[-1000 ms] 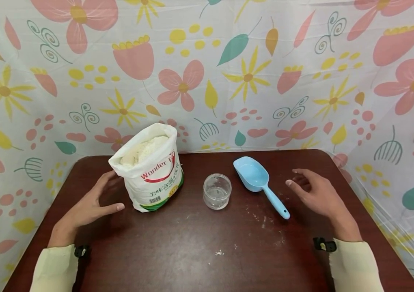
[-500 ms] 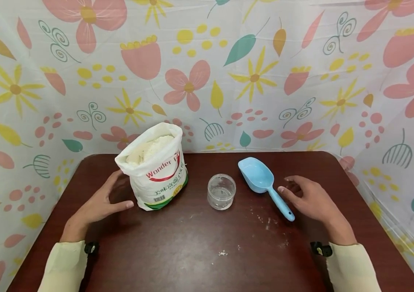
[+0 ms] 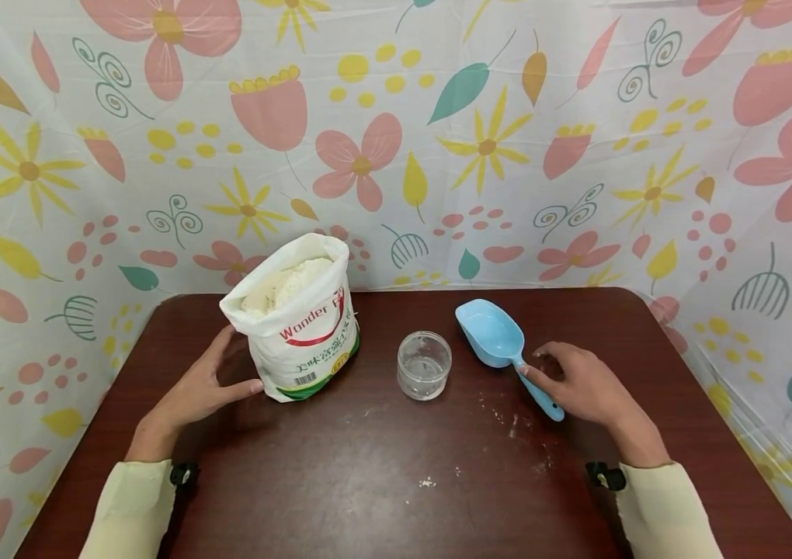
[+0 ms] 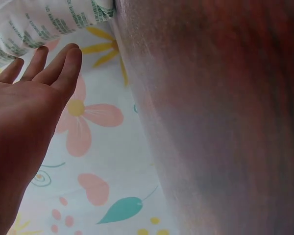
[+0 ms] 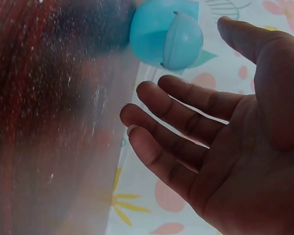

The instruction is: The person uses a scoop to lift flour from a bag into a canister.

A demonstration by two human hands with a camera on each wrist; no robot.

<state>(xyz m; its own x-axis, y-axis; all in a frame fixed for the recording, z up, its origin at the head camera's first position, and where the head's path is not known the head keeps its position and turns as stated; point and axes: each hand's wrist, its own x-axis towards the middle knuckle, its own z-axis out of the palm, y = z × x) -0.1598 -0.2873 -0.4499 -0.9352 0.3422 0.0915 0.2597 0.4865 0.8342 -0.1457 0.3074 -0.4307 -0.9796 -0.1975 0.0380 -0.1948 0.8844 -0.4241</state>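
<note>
A light-blue plastic scoop (image 3: 501, 348) lay by the dark-brown table's (image 3: 368, 466) far edge, handle (image 3: 543, 398) slanting rightward toward the near edge, just left of the closer right hand's (image 3: 581, 384) spread, empty fingers (image 5: 186, 117).

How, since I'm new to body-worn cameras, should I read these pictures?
No robot here, just a person's bare left hand and right hand. The widest view comes from a camera on the head, looking forward and down; the other two come from wrist cameras, one per hand. On the dark table are an open flour bag, a clear round jar and a light-blue scoop. The left hand is beside the bag, the right hand at the scoop's handle. Neither grips anything; whether either touches, I can't tell.
</note>
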